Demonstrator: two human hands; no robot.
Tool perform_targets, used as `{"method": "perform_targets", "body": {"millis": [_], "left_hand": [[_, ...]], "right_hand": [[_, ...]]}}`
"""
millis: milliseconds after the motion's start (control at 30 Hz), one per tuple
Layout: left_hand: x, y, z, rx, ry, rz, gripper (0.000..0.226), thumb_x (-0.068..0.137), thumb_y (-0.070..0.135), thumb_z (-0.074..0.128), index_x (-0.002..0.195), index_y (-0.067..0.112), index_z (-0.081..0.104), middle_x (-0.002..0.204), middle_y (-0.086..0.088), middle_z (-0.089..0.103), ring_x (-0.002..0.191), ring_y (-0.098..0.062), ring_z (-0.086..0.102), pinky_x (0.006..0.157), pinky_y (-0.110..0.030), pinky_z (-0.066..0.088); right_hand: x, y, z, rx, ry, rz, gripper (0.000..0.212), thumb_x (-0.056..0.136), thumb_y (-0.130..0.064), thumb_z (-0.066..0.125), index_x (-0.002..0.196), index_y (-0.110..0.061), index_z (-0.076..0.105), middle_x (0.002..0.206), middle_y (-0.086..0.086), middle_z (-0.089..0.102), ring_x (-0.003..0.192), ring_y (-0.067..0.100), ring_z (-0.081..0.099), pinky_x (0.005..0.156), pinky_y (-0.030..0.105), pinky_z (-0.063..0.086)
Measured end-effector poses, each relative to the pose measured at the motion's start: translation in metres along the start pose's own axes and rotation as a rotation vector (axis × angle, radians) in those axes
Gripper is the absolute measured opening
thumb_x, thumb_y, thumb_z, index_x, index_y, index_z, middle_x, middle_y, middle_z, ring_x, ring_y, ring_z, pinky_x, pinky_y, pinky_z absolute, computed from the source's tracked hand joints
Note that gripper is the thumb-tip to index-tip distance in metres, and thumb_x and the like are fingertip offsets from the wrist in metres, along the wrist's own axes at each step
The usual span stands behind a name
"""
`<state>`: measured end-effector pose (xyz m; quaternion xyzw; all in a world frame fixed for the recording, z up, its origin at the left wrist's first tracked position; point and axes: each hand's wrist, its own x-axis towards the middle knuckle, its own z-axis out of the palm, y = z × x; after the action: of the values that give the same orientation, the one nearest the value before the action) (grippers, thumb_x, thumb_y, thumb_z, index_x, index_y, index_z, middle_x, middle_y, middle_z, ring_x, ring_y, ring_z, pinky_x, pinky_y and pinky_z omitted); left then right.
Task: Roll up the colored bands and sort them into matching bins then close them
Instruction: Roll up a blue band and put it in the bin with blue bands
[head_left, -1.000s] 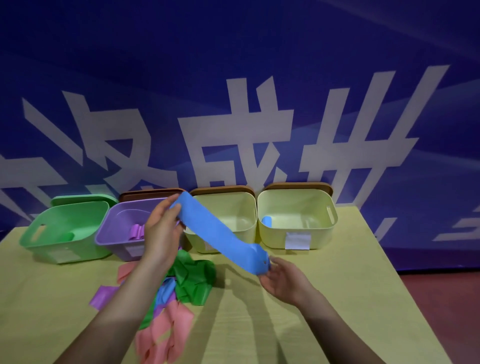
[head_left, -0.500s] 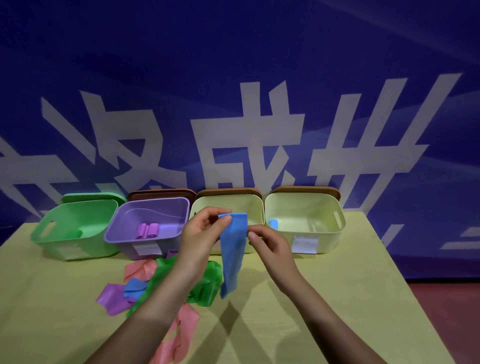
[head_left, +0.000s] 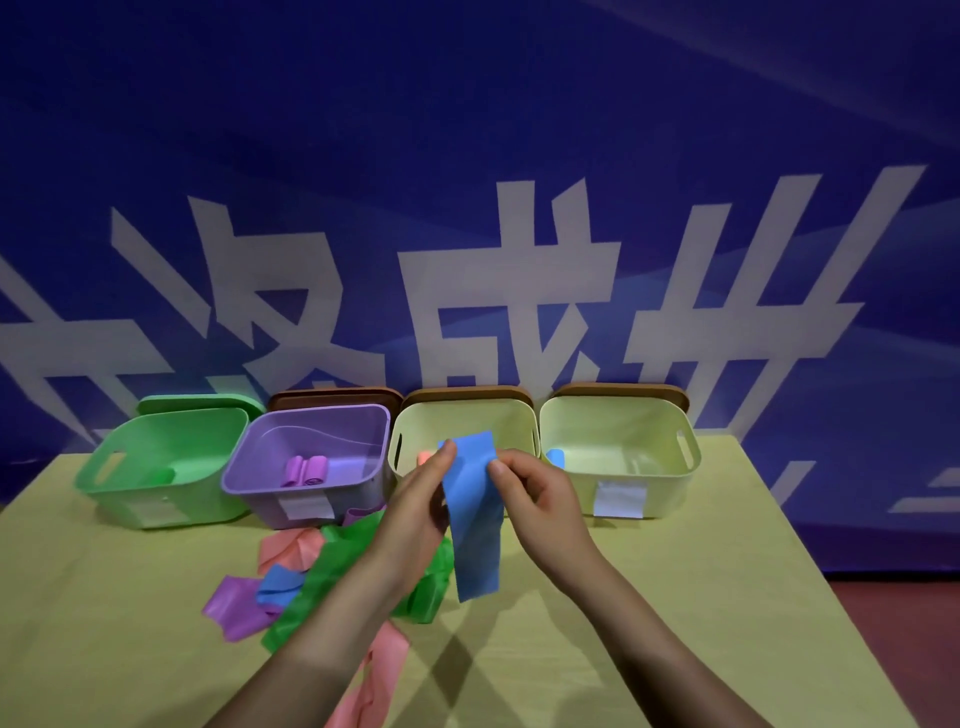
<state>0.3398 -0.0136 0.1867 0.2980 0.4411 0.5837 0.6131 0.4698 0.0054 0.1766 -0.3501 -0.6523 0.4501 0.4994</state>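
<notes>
Stretching behind everything, the blue backdrop (head_left: 467, 156) with its large white characters rises past the far edge of your yellow-green table (head_left: 701, 597). Four open bins stand in a row along that edge: a green bin (head_left: 130, 499) at the left, a purple bin (head_left: 249, 483) beside it holding purple rolls (head_left: 306, 470), then two pale yellow bins, the middle one (head_left: 519, 415) partly hidden by your hands and the right one (head_left: 675, 499) with a blue roll (head_left: 556, 457) inside. Lids lean behind the bins. Loose bands lie heaped in front of the purple bin: green (head_left: 337, 566), pink (head_left: 291, 545), purple (head_left: 234, 608) and blue (head_left: 278, 582). You hold a blue band (head_left: 475, 530) above the table, before the middle bin. Your left hand (head_left: 415, 512) pinches its upper left edge and your right hand (head_left: 535, 493) pinches its upper right edge, the rest hanging straight down.
</notes>
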Motion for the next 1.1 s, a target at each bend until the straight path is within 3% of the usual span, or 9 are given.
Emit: {"method": "perform_targets", "body": {"millis": [133, 233, 367, 567, 633, 733, 867, 1000, 1100], "left_hand": [[0.0, 0.003, 0.009, 0.127, -0.087, 0.063, 0.043, 0.088, 0.042, 0.044, 0.116, 0.017, 0.066, 0.121, -0.006, 0.067, 0.116, -0.018, 0.061, 0.098, -0.034, 0.045], [0.001, 0.008, 0.017, 0.135, -0.046, 0.073, 0.039, 0.099, 0.037, 0.034, 0.114, 0.018, 0.064, 0.115, -0.007, 0.07, 0.107, -0.019, 0.066, 0.09, -0.035, 0.05], [0.004, 0.006, 0.015, 0.116, -0.031, 0.081, 0.039, 0.101, 0.038, 0.032, 0.111, 0.019, 0.066, 0.108, -0.01, 0.072, 0.105, -0.02, 0.066, 0.091, -0.039, 0.05], [0.016, 0.007, 0.005, -0.173, 0.047, 0.086, 0.036, 0.101, 0.041, 0.033, 0.108, 0.021, 0.063, 0.068, 0.001, 0.061, 0.066, -0.015, 0.062, 0.065, -0.027, 0.054], [0.021, 0.009, 0.002, -0.206, 0.065, 0.11, 0.035, 0.102, 0.039, 0.032, 0.111, 0.02, 0.061, 0.065, 0.003, 0.058, 0.062, -0.013, 0.059, 0.062, -0.025, 0.053], [0.027, 0.01, -0.004, -0.294, 0.092, 0.119, 0.033, 0.103, 0.038, 0.032, 0.113, 0.02, 0.058, 0.063, 0.005, 0.055, 0.059, -0.011, 0.055, 0.068, -0.026, 0.05], [0.039, 0.016, -0.027, -0.459, 0.106, 0.092, 0.029, 0.101, 0.039, 0.034, 0.108, 0.026, 0.059, 0.063, 0.009, 0.054, 0.057, -0.008, 0.051, 0.087, -0.031, 0.038], [0.043, 0.024, -0.039, -0.553, 0.149, 0.101, 0.025, 0.102, 0.033, 0.033, 0.104, 0.024, 0.057, 0.056, 0.011, 0.053, 0.045, -0.004, 0.049, 0.054, -0.014, 0.046], [0.052, 0.033, -0.051, -0.588, 0.217, 0.122, 0.023, 0.102, 0.033, 0.034, 0.104, 0.024, 0.056, 0.051, 0.011, 0.052, 0.04, -0.003, 0.047, 0.05, -0.011, 0.044]], "right_hand": [[0.003, 0.001, 0.0, 0.044, -0.077, 0.1, 0.03, 0.093, -0.024, 0.049, 0.063, -0.02, 0.046, 0.057, -0.013, 0.04, 0.058, 0.003, 0.036, 0.056, 0.015, 0.03], [0.002, 0.004, -0.003, 0.213, -0.156, 0.249, 0.023, 0.084, -0.036, 0.057, 0.075, -0.016, 0.064, 0.071, -0.008, 0.061, 0.069, 0.008, 0.055, 0.063, 0.018, 0.042], [-0.005, 0.014, 0.0, 0.22, -0.291, 0.397, 0.039, 0.072, -0.048, 0.067, 0.077, -0.009, 0.065, 0.068, 0.001, 0.062, 0.062, 0.012, 0.056, 0.057, 0.02, 0.042], [-0.007, 0.023, -0.001, 0.478, -0.342, 0.54, 0.021, 0.085, -0.029, 0.063, 0.078, -0.01, 0.068, 0.07, 0.007, 0.066, 0.07, 0.023, 0.066, 0.064, 0.026, 0.049], [-0.006, 0.021, 0.0, 0.494, -0.361, 0.57, 0.025, 0.089, -0.025, 0.058, 0.068, -0.014, 0.067, 0.06, 0.006, 0.063, 0.058, 0.021, 0.066, 0.058, 0.027, 0.051], [-0.002, 0.019, 0.0, 0.427, -0.386, 0.584, 0.028, 0.093, -0.016, 0.057, 0.066, -0.01, 0.055, 0.048, -0.001, 0.056, 0.041, 0.01, 0.053, 0.046, 0.02, 0.044], [0.004, 0.022, -0.004, 0.256, -0.435, 0.572, 0.032, 0.093, -0.009, 0.059, 0.062, -0.017, 0.055, 0.047, -0.009, 0.056, 0.04, 0.003, 0.05, 0.044, 0.015, 0.039], [0.0, 0.034, -0.012, 0.14, -0.466, 0.613, 0.041, 0.089, -0.017, 0.067, 0.05, -0.026, 0.059, 0.048, -0.01, 0.053, 0.041, 0.005, 0.047, 0.045, 0.016, 0.037], [-0.009, 0.046, -0.023, 0.083, -0.451, 0.645, 0.031, 0.083, -0.03, 0.073, 0.059, -0.019, 0.056, 0.053, -0.008, 0.053, 0.047, 0.007, 0.048, 0.052, 0.021, 0.036]]}}
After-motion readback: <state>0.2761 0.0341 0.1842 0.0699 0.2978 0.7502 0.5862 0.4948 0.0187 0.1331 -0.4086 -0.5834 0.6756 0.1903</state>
